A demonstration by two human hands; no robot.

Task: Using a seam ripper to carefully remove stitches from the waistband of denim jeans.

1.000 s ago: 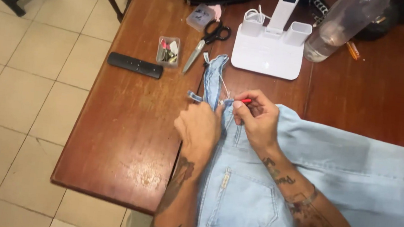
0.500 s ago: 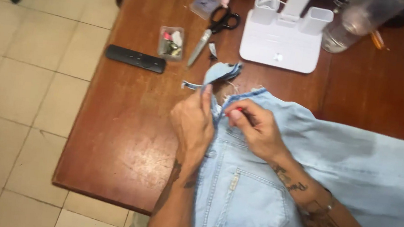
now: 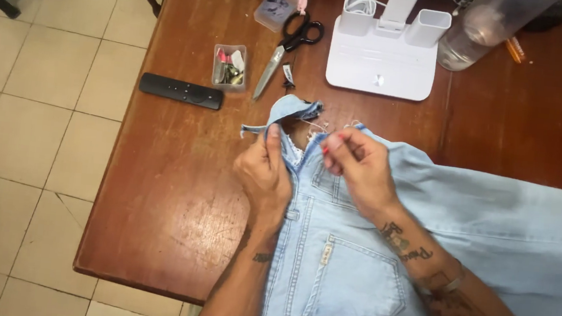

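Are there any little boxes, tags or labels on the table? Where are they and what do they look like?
Small clear plastic box: left of the scissors, rectangular, with red, white and metal bits inside.
Clear plastic case: far edge of the table, squarish, pale with a dark picture.
Small tag: on the back pocket's edge of the light blue jeans, narrow, pale.
No screens in view.

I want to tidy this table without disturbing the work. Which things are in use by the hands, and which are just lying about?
In use:
left hand
right hand
light blue jeans
loose denim strip

Lying about:
scissors
black remote
small clear box of bits
white stand
clear bottle
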